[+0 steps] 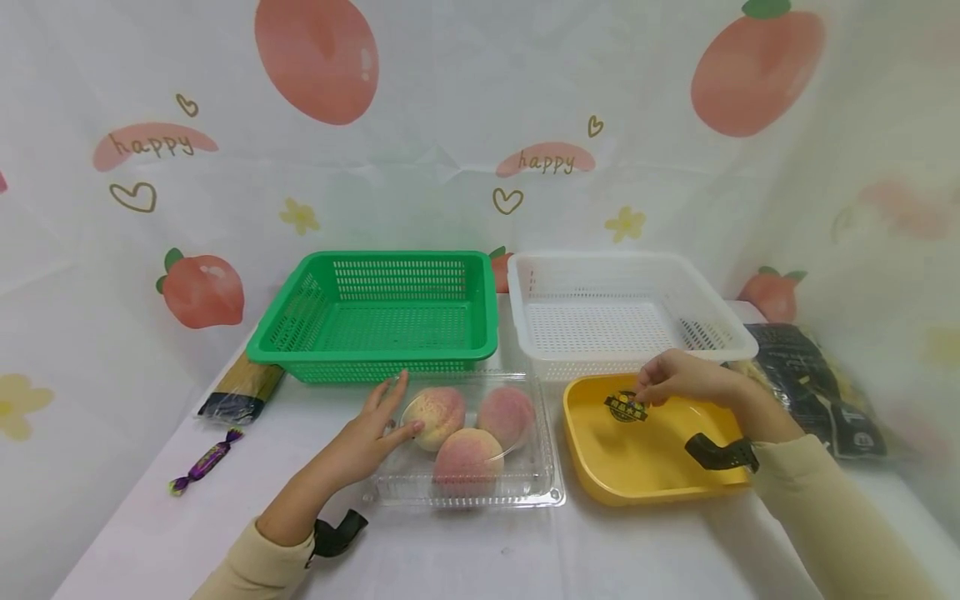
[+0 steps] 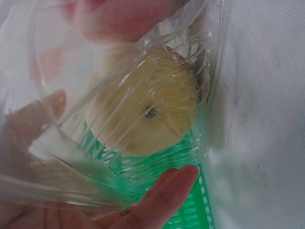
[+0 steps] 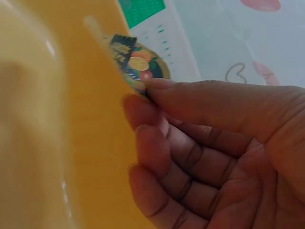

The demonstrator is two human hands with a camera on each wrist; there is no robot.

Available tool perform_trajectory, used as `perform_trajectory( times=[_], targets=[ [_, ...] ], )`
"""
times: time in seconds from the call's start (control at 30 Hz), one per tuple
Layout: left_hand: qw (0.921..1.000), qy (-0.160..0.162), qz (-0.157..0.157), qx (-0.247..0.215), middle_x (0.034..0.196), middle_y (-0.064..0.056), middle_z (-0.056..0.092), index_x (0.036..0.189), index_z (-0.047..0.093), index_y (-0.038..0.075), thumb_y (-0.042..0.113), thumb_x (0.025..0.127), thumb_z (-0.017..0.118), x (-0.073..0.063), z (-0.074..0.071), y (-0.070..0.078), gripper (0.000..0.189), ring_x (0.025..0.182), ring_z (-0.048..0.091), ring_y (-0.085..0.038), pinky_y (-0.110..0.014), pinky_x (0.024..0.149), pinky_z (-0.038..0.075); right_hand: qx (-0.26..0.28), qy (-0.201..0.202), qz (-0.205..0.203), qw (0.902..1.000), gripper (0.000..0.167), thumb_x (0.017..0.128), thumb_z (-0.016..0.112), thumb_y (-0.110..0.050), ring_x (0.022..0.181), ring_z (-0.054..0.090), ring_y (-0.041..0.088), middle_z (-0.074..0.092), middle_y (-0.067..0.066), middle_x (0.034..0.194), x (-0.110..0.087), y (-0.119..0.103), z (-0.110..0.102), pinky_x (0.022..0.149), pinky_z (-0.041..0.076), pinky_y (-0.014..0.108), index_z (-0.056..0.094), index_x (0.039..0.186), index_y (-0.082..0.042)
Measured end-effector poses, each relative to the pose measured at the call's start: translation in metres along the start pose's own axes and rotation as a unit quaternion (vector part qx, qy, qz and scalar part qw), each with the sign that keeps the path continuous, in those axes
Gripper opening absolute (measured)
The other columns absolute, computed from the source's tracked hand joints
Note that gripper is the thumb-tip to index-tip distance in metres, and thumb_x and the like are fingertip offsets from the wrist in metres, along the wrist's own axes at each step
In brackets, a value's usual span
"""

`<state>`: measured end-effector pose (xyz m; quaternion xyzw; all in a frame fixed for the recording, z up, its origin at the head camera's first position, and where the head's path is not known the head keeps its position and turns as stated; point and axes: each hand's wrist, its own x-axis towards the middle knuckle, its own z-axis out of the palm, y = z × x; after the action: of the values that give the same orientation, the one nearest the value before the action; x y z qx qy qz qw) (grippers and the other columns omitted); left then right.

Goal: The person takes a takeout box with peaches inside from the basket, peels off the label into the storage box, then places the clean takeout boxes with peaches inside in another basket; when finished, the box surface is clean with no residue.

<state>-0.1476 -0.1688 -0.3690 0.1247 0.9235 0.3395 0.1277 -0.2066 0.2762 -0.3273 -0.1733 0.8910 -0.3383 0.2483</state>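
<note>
In the head view three peaches [image 1: 468,457] lie inside a clear plastic clamshell box [image 1: 525,501], its lid down over them. My left hand [image 1: 362,443] rests at the left side of this box, fingers stretched out and spread. The left wrist view shows the thumb [image 2: 167,198] straight along the ribbed plastic, with one peach [image 2: 143,105] behind it. Over a yellow basin [image 1: 611,498], my right hand [image 1: 684,385] pinches a black-and-gold sticker label [image 1: 625,407] between thumb and forefinger. Fruit is printed on the label [image 3: 155,67] in the right wrist view.
Behind the box stands a green basket [image 1: 375,353], and a white basket [image 1: 633,354] stands to its right. A bundled brown packet [image 1: 243,390] and a purple wrapped candy [image 1: 206,461] lie at the left. A black package [image 1: 810,392] is at the far right.
</note>
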Motion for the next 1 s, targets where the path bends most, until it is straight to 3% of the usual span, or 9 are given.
perform_trajectory(
  times=[0.23,0.4,1.0],
  targets=[
    [1.0,0.001,0.001,0.001,0.154,-0.023,-0.003,0.152,-0.002,0.017,0.05,0.094,0.046,0.0,-0.001,0.001,0.082,0.118,0.051,-0.044,-0.059,0.092,0.042,0.016,-0.034,-0.018,0.9991,0.022,0.088,0.062,-0.011,0.077,0.064,0.013,0.071,0.014,0.087,-0.003,0.013,0.003,0.073,0.055,0.026,0.066,0.096,0.008],
    [1.0,0.002,0.002,0.0,0.154,-0.023,-0.002,0.152,-0.001,0.017,0.05,0.094,0.046,0.0,0.0,0.0,0.082,0.118,0.051,-0.044,-0.059,0.092,0.042,0.028,-0.038,-0.016,0.9987,0.02,0.087,0.061,-0.007,0.074,0.066,0.012,0.071,0.016,0.086,-0.001,0.02,0.006,0.072,0.056,0.029,0.067,0.094,0.01],
    [1.0,0.0,0.004,-0.005,0.154,-0.023,-0.003,0.152,-0.001,0.016,0.049,0.094,0.047,0.001,0.0,0.0,0.082,0.118,0.051,-0.045,-0.059,0.093,0.042,0.026,-0.034,0.0,0.9991,0.019,0.085,0.066,-0.011,0.069,0.061,0.009,0.07,0.008,0.08,-0.001,0.024,0.012,0.068,0.056,0.027,0.068,0.089,0.007]
  ],
)
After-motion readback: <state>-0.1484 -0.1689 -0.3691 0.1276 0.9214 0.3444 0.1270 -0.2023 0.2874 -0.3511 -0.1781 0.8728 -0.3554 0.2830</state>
